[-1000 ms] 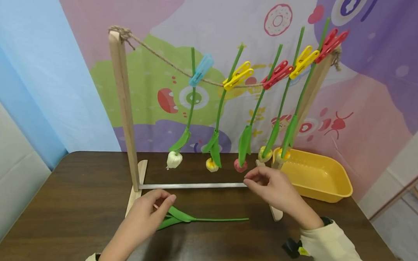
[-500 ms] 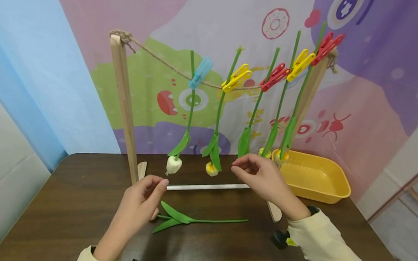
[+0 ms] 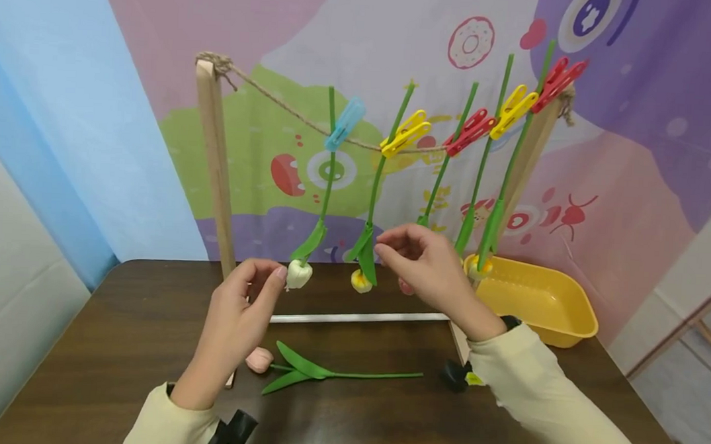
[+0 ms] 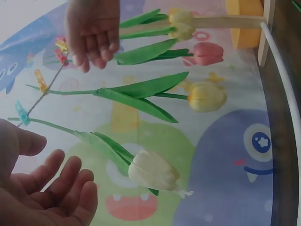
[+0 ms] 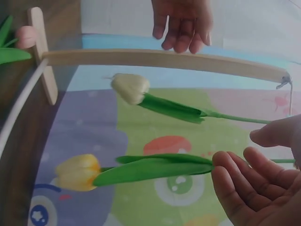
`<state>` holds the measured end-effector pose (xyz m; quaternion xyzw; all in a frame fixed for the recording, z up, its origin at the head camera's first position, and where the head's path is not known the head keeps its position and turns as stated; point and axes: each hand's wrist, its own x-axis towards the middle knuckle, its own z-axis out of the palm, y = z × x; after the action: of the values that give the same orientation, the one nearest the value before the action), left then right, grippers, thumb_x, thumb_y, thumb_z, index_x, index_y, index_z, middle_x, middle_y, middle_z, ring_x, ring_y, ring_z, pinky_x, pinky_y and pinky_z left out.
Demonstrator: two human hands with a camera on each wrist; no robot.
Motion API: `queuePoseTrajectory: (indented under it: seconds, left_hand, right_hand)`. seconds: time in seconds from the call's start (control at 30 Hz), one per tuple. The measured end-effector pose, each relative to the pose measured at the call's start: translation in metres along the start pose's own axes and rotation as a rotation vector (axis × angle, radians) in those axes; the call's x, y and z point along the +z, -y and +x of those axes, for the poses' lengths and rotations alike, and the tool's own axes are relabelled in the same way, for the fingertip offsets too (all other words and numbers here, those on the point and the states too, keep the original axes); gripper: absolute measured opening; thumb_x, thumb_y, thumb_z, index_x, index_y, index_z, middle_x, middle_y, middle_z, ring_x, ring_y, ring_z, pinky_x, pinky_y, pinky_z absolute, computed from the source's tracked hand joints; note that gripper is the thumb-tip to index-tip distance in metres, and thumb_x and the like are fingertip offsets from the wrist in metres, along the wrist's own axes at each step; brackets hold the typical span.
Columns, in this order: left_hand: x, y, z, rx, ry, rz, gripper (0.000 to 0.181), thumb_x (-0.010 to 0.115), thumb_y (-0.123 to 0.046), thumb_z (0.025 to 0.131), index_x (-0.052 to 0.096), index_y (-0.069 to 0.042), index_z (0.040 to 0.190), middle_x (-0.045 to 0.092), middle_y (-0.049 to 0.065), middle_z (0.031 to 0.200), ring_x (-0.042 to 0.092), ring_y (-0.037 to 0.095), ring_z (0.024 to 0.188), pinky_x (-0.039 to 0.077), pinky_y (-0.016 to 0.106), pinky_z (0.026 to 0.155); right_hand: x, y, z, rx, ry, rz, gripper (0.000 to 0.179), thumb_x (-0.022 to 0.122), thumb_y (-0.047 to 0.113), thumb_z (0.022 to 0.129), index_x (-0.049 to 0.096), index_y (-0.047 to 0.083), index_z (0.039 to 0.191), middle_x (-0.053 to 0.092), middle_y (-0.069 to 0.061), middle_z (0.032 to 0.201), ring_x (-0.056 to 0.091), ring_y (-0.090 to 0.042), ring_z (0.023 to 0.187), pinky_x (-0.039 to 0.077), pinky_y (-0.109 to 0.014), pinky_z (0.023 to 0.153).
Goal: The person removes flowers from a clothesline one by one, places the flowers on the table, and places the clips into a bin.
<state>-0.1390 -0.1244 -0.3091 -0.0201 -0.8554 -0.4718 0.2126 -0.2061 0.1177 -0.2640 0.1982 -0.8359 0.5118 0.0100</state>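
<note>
My left hand point(image 3: 234, 323), fingers loosely bent and holding nothing, is in the air just left of a white tulip point(image 3: 299, 274). That tulip hangs upside down from the rope by a blue clothespin point(image 3: 344, 125). Beside it a yellow tulip point(image 3: 361, 281) hangs from a yellow clothespin point(image 3: 405, 134). My right hand point(image 3: 427, 271), also holding nothing, hovers by this tulip's leaves; contact cannot be told. It partly hides a red-pink tulip point(image 4: 208, 53) under a red clothespin point(image 3: 470, 132). A pale pink tulip point(image 3: 260, 360) lies on the table below the left hand.
A wooden frame point(image 3: 215, 163) carries the sagging rope point(image 3: 283, 106), with a white bar point(image 3: 357, 318) low across it. More tulips hang at right from a yellow clothespin point(image 3: 514, 113) and a red one point(image 3: 559, 85). A yellow basin point(image 3: 583, 318) stands on the right.
Both hands have risen from near the table to the height of the hanging blooms, the right one also moving left. The lying tulip's pink bloom has come into view.
</note>
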Motion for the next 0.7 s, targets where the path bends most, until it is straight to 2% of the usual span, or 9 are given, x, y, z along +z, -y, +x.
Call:
queuePoseTrajectory:
  seconds: [0.1,0.2,0.27,0.33,0.37,0.5,0.7]
  left_hand:
    - [0.001,-0.002,0.006,0.002,-0.006,-0.036,0.022,0.054,-0.030,0.095,0.062,-0.012,0.104,0.063,0.003,0.085,0.051,0.008,0.069,0.041,0.022,0.062]
    - [0.003,-0.003,0.013,-0.004,-0.009,-0.080,0.023,0.054,-0.029,0.095,0.062,-0.011,0.106,0.065,0.006,0.090,0.052,0.007,0.070,0.042,0.020,0.063]
    - [0.004,-0.004,0.017,-0.006,-0.007,-0.106,0.024,0.053,-0.029,0.095,0.061,-0.010,0.107,0.065,0.007,0.094,0.054,0.008,0.071,0.042,0.020,0.063]
    - [0.006,-0.005,0.020,-0.005,-0.002,-0.126,0.025,0.053,-0.029,0.095,0.060,-0.009,0.109,0.064,0.006,0.099,0.057,0.010,0.077,0.044,0.019,0.066]
    - [0.006,-0.006,0.022,-0.003,0.000,-0.136,0.025,0.053,-0.029,0.095,0.060,-0.009,0.109,0.064,0.006,0.100,0.058,0.013,0.079,0.044,0.019,0.067]
    - [0.008,-0.013,0.028,0.003,0.005,-0.162,0.025,0.054,-0.027,0.095,0.059,-0.008,0.110,0.063,0.006,0.104,0.063,0.022,0.087,0.047,0.019,0.068]
    - [0.008,-0.025,0.041,0.033,-0.017,-0.177,0.023,0.054,-0.024,0.095,0.060,-0.006,0.109,0.063,0.009,0.103,0.060,0.017,0.092,0.046,0.019,0.081]
  right_hand:
    - [0.000,0.009,0.006,0.017,-0.004,0.039,0.020,0.063,0.027,0.090,0.064,0.013,0.105,0.064,-0.012,0.092,0.047,-0.027,0.044,0.042,-0.032,0.040]
    - [0.002,0.018,0.011,-0.016,-0.035,0.022,0.021,0.063,0.027,0.090,0.064,0.014,0.106,0.066,-0.007,0.096,0.056,-0.015,0.055,0.047,-0.030,0.049]
    - [0.002,0.023,0.014,-0.058,-0.064,0.011,0.020,0.063,0.025,0.090,0.064,0.013,0.106,0.067,-0.005,0.097,0.061,-0.012,0.068,0.051,-0.029,0.060]
    - [0.002,0.028,0.017,-0.103,-0.092,0.014,0.021,0.063,0.022,0.089,0.064,0.011,0.107,0.067,-0.005,0.098,0.063,-0.011,0.083,0.051,-0.028,0.073]
    - [0.002,0.031,0.018,-0.121,-0.101,0.028,0.021,0.064,0.021,0.089,0.063,0.009,0.107,0.067,-0.006,0.099,0.063,-0.013,0.084,0.051,-0.029,0.076]
    - [0.000,0.046,0.024,-0.182,-0.134,0.041,0.026,0.064,0.018,0.089,0.062,0.007,0.112,0.066,-0.009,0.102,0.064,-0.016,0.088,0.051,-0.028,0.079]
    - [-0.006,0.074,0.033,-0.271,-0.206,0.005,0.029,0.065,0.015,0.087,0.063,0.004,0.113,0.068,-0.011,0.100,0.065,-0.017,0.088,0.051,-0.027,0.079]
